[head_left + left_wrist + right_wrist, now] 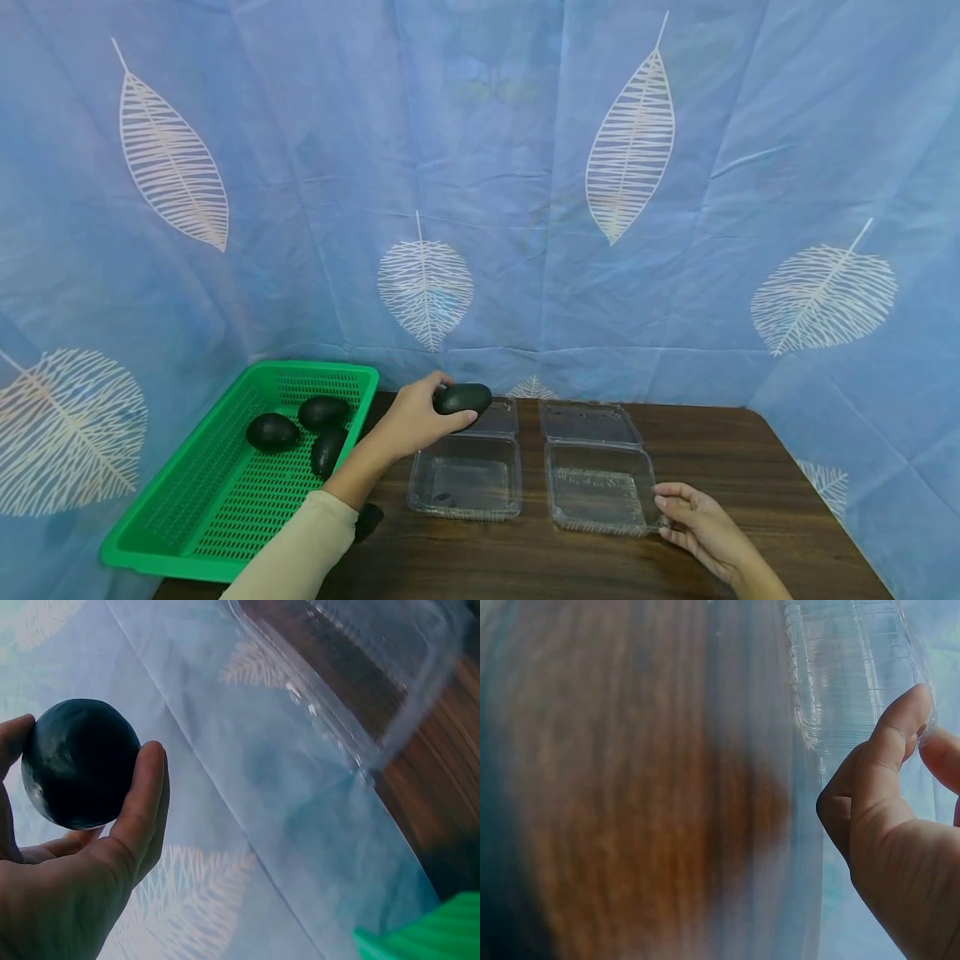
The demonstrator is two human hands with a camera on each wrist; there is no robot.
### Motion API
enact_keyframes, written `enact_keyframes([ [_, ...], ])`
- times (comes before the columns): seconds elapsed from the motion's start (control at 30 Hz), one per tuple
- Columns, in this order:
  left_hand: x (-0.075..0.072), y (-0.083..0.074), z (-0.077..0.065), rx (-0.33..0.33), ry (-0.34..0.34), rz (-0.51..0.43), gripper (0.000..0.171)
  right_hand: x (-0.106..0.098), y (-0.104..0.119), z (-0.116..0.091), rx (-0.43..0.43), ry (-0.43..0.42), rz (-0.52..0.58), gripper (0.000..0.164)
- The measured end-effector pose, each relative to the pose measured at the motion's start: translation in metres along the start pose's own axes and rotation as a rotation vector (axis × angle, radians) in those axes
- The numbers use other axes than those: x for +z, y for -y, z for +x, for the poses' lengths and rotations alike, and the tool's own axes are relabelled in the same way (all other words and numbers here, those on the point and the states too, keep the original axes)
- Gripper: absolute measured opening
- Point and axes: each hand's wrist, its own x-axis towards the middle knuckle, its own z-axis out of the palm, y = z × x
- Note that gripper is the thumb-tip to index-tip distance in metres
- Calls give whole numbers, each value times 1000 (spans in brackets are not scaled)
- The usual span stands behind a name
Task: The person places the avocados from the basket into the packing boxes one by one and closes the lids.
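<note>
- An avocado (462, 398) was gripped by the left hand (412, 417), with the thumb set along its near side and the fingers curled over its far side; in the left wrist view it was seen pinched between thumb and fingertips.
- The avocado was held raised above the lid (501, 425) of the left box (465, 505), and part of that lid was hidden by it and by the hand.
- The edge of the right box (600, 525) was pinched at its right side, near the front corner, between the thumb and fingers of the right hand (701, 529); the same pinch on the clear rim was shown in the right wrist view.
- Both boxes were made of clear plastic and were set side by side on the brown wooden table (720, 450), a little apart, with their lids folded back on the far side.
- Three more avocados (272, 432) were gathered in the far part of the green basket (180, 567), which was placed to the left of the boxes.
- A dark object (367, 522) was partly covered by the left sleeve (303, 542), just beside the basket; what it was could not be told.
- The table was backed by a blue curtain (510, 292) printed with white leaves.
</note>
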Motion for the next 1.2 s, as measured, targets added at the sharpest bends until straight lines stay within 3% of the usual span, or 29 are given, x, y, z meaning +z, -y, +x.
enact_keyframes([
  [0.43,51,-11,18,40,63,-19,59,-3,-4,1,8,-9,5,23],
  [1.2,128,-34,39,-73,157,-152,56,0,1,1,3,-4,-28,27],
])
